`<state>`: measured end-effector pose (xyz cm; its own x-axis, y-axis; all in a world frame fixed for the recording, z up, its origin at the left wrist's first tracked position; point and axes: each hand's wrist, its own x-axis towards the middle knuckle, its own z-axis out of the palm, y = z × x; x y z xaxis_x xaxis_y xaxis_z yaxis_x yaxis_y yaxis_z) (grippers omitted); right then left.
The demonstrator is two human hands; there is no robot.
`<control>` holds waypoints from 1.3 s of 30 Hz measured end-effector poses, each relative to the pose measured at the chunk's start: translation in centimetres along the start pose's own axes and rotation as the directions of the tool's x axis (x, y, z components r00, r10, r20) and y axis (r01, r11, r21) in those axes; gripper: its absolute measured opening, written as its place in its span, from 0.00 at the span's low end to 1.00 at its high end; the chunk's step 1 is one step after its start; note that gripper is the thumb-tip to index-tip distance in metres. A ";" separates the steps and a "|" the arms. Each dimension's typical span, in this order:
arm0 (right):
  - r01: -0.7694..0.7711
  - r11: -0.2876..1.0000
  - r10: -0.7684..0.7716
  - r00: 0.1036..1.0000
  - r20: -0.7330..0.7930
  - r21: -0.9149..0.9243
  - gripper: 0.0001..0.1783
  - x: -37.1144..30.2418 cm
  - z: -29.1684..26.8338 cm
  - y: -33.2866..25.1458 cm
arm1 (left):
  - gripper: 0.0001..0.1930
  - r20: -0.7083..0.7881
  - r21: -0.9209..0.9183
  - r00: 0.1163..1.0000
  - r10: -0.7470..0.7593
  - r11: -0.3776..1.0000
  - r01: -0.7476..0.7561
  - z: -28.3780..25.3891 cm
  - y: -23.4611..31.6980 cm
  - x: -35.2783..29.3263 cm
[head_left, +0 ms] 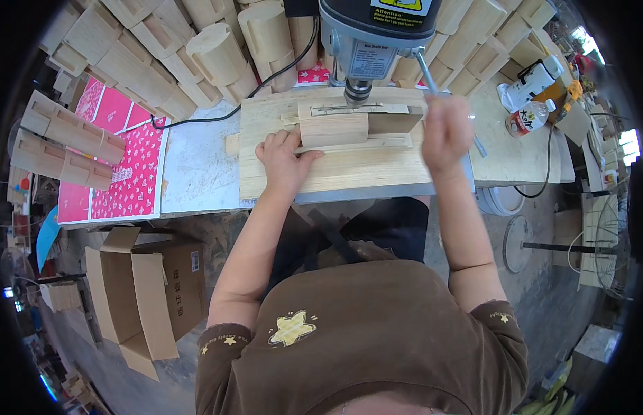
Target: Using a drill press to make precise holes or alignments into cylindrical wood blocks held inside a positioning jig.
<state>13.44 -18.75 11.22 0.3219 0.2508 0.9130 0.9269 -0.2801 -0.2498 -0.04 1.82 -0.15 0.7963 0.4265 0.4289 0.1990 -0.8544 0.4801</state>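
Drilling looks to be the work in hand, judging by the setup. Block [335, 129] is lying on the board [321, 176], under the chuck [357, 91], with a thin rail [390, 143] running along its near side. Left hand [283, 160] is bracing at the block's left end: fingers are spreading against it, thumb is pointing out toward the rail, nothing clearly being pinched. Right hand [448, 131] is closing in a fist around the lever [425, 69] at the press's right side; blur is hiding the exact finger placement.

Progress: positioning is looking done, since the block is sitting in place and both hands are occupying working spots. Drilling is probably only starting or midway; the bit's tip is not showing clearly, so cannot tell whether it is touching or entering the wood. Any finished hole in this block is not showing either. Likely left: finishing the cut, raising the chuck, freeing the block.

Many wooden cylinders [262, 34] are standing stacked behind the press, and two more are lying on the pink cover [140, 181] at left. Several are showing slots; cannot tell which are done and which are waiting.
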 end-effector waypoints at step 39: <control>-0.297 0.945 0.276 0.948 0.158 0.136 0.19 16.2 2.6 3.3 | 0.28 0.007 -0.070 1.000 0.025 0.997 -0.024 2.0 3.0 0.8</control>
<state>22.21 -13.21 24.38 0.5911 0.3072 0.7458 0.8065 -0.2137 -0.5512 2.31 -1.01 0.05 0.8052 0.4030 0.4350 0.1391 -0.8415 0.5220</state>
